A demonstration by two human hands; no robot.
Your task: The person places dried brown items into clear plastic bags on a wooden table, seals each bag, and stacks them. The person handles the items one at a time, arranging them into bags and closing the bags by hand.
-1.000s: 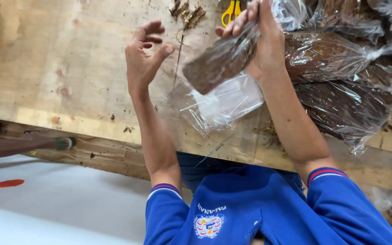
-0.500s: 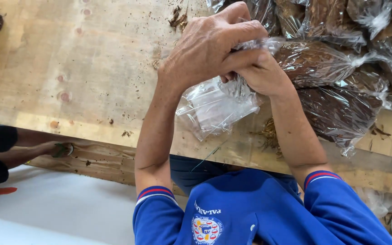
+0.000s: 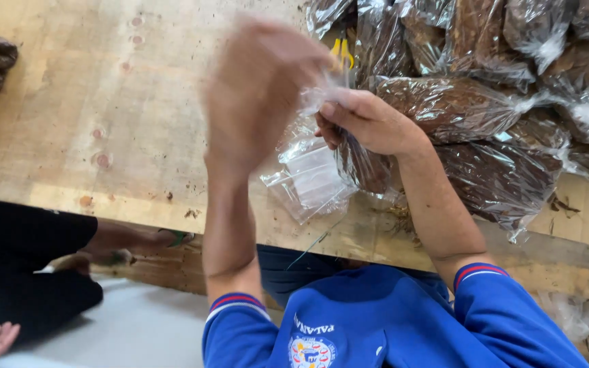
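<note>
The right hand (image 3: 366, 123) pinches the gathered neck of a clear plastic bag (image 3: 311, 174), which hangs over the wooden table (image 3: 103, 102) near its front edge. The left hand (image 3: 260, 88) (badly blurred) is raised just beside that neck; I cannot tell its grip. Filled bags of brown material (image 3: 485, 102) lie piled behind the 2 hands.

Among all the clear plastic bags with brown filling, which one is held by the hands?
The bag under the right hand, hanging with its open plastic end loose. The left hand is blurred beside it. The other bags lie piled, untouched.
</note>
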